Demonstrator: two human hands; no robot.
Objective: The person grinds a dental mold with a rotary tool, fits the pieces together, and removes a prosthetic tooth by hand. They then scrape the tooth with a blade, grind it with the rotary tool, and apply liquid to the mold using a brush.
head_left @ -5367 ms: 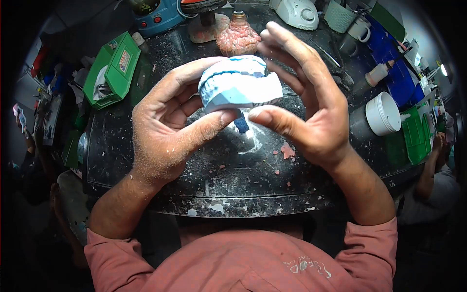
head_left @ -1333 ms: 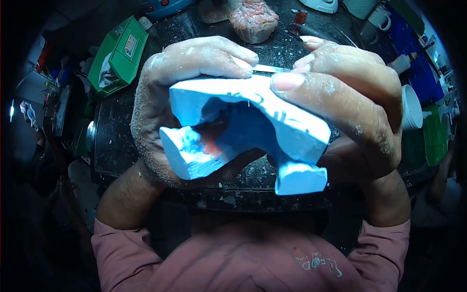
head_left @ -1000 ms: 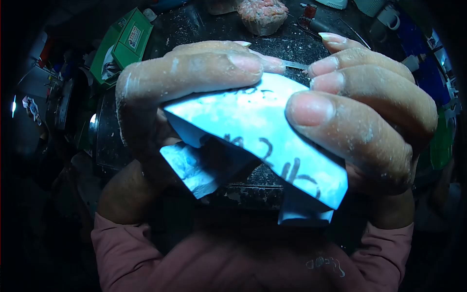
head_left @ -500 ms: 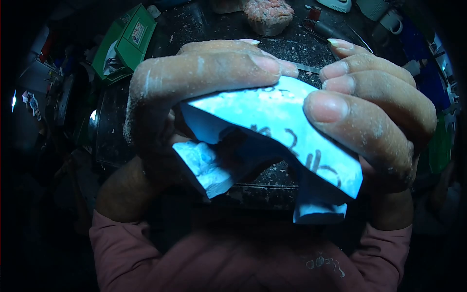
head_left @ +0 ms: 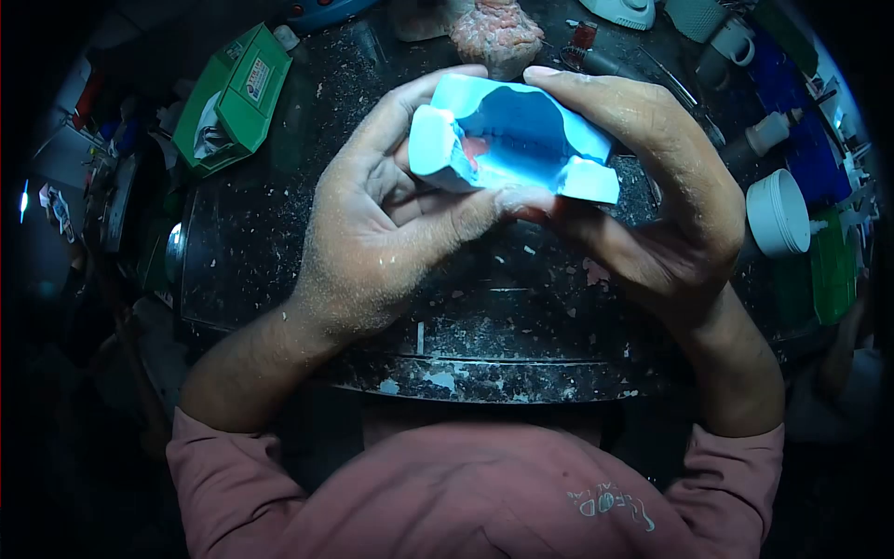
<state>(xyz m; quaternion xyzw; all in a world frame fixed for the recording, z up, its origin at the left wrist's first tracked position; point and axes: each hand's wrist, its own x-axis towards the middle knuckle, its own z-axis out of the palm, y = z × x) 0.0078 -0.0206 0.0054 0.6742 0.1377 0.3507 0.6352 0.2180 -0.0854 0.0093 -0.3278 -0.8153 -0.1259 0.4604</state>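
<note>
- A pale blue-white plaster dental model (head_left: 521, 102) is held above the black, plaster-spattered desk (head_left: 484, 326), well in from its near edge.
- Its hollow arch faces the camera, shadowed deep blue inside, with a pinkish patch towards the left; a block juts out at each lower end.
- Fingers cover the model's sides and part of its lower edge.
- Beyond it, on the far part of the desk, sits a pink-and-white crusted lump (head_left: 496, 42).
- A green plastic bin (head_left: 244, 121) with a label lies near the desk's far left corner; a white cylindrical tub (head_left: 768, 219) is towards the right edge.
- Both grips are clamped on the model: left hand (head_left: 368, 228) around one end, right hand (head_left: 680, 177) around the other, thumbs below, elbows bent outwards.
</note>
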